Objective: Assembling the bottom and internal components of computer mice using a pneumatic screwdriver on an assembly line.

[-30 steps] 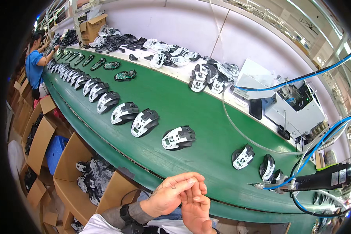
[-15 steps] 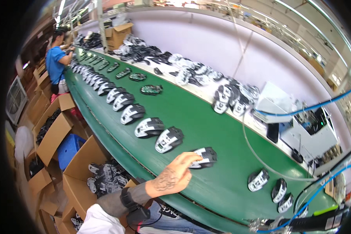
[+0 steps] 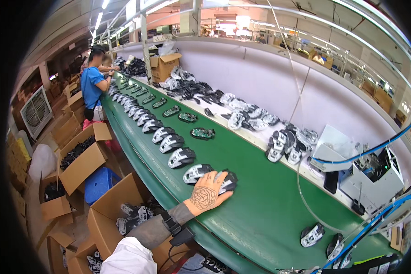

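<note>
My left hand (image 3: 206, 195) reaches over the green conveyor belt (image 3: 265, 205), palm down, its fingers curled over a black and white computer mouse shell (image 3: 229, 182). That shell sits at the near end of a long row, close beside another mouse shell (image 3: 196, 173); the hand covers much of it. A dark sleeve and a black wrist strap (image 3: 171, 224) are on my left forearm. Farther back, green circuit boards (image 3: 202, 133) lie spaced out in a second row. My right hand is out of the picture.
Mouse shells (image 3: 312, 235) lie at the belt's lower right, near blue hoses (image 3: 367, 233). Along the far ledge are piled shells (image 3: 281, 146) and a white machine (image 3: 370, 178). Cardboard boxes (image 3: 107, 219) with parts and a blue crate (image 3: 100, 182) stand left. A person in blue (image 3: 92, 86) works farther up.
My left hand has spread from the shell's edge to over its top. This shell now sits closer to its neighbour in the row. The whole view has shifted.
</note>
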`<action>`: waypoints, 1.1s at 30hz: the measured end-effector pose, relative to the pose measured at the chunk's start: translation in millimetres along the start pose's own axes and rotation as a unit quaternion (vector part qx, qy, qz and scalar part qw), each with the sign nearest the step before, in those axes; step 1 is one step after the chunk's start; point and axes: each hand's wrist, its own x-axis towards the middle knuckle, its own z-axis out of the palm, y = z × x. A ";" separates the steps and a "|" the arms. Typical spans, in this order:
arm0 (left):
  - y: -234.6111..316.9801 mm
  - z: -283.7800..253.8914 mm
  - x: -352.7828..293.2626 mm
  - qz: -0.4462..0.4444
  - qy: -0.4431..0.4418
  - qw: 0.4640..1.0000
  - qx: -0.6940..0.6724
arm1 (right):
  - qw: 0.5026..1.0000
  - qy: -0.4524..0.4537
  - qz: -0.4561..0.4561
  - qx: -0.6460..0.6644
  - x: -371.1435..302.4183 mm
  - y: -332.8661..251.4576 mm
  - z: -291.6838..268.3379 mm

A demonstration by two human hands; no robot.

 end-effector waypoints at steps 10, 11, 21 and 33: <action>-9.4 -2.4 3.0 0.133 -0.049 0.983 -0.117 | 0.985 0.155 -0.036 0.060 30.1 41.1 17.5; -11.4 -11.2 4.8 0.128 -0.027 0.985 -0.116 | 0.984 0.166 -0.035 0.058 28.1 42.5 19.2; -95.3 -32.9 27.1 0.097 -0.116 0.972 -0.182 | 0.984 0.176 -0.013 0.024 38.9 8.8 20.5; -55.2 -37.6 -4.3 0.047 0.026 0.990 -0.133 | 0.920 0.089 -0.298 -0.238 7.0 6.0 40.2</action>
